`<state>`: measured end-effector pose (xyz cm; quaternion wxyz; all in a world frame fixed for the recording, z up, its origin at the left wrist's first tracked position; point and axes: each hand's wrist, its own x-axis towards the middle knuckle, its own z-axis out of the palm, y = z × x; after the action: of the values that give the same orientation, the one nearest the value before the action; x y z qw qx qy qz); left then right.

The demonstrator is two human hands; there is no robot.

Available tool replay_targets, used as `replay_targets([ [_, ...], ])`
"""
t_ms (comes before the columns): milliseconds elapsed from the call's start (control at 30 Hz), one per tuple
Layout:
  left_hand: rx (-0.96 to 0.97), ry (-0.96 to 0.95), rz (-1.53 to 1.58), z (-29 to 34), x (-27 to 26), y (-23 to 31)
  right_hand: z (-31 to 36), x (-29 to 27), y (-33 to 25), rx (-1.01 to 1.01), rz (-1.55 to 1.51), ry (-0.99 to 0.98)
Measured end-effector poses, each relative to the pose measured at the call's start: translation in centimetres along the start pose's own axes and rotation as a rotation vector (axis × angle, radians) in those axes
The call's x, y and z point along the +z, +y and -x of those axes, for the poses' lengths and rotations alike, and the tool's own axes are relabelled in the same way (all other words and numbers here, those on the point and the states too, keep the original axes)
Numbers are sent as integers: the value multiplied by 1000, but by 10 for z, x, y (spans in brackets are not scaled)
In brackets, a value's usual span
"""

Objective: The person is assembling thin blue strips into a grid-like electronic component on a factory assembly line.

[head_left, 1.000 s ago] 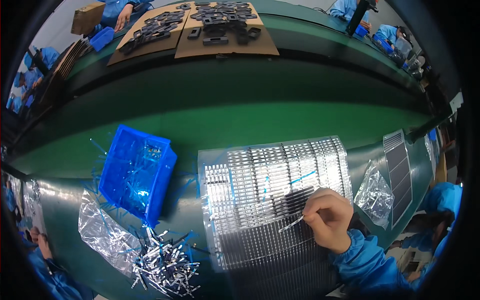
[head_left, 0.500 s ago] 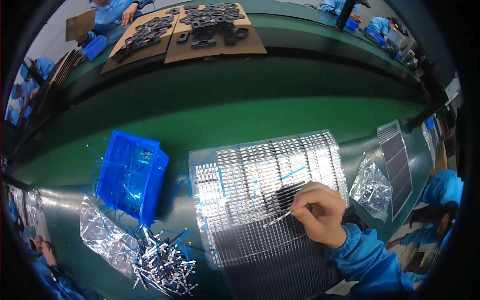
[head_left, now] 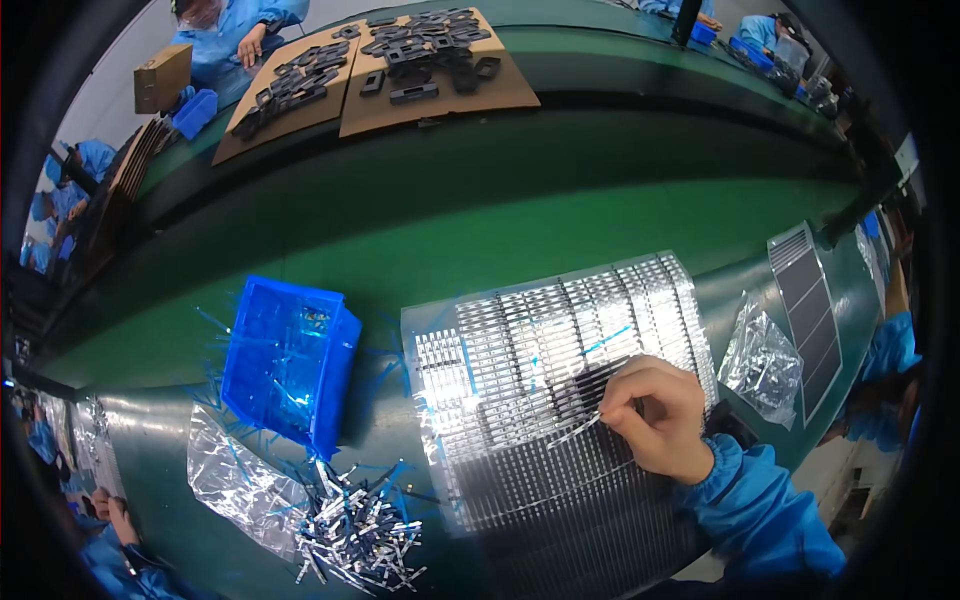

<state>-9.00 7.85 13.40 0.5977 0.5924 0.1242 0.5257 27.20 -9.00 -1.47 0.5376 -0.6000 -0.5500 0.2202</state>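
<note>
A green table (head_left: 160, 470) carries a blue bin (head_left: 338, 388), silvery sheet (head_left: 500, 400), strip pile (head_left: 365, 530) and clear plastic (head_left: 762, 365) (two crumpled pieces).

Thin strip (head_left: 576, 431) is pinched by right hand (head_left: 655, 418) over patterned sheet (head_left: 500, 385), loose strips (head_left: 362, 535) are heaped beside blue bin (head_left: 341, 385)

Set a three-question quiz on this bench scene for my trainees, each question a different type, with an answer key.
1. True or false: the worker's right hand pinches a thin strip over the shiny sheet.
2. Choose one. The heap of loose strips lies:
A) on the far cardboard
B) at the near side of the open bin
C) inside the open bin
3. Fill in, as the worker sees it: the open bin stands to the ____ of the shiny sheet.

Key: 1. True. 2. B. 3. Left.
</note>
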Motion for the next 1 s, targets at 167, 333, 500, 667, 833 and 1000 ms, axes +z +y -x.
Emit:
replay_targets([
  [167, -28, -4, 71, 4, 12, 1, 1, -2, -2, 28, -7, 5],
  [333, -62, -8, 146, 10, 27, -1, 3, -1, 0, 2, -17, -3],
  [500, -119, -32, 260, 15, 48, -15, -3, -2, 5, 16, -20, -17],
  [667, -207, -47, 368, 22, 70, -20, -1, -5, 2, -7, -42, -4],
  [833, -283, -33, 479, 34, 86, -29, -2, -1, 1, 1, -47, -15],
  [1000, -356, -5, 548, 41, 103, -24, 1, 1, 1, 18, -81, 23],
])
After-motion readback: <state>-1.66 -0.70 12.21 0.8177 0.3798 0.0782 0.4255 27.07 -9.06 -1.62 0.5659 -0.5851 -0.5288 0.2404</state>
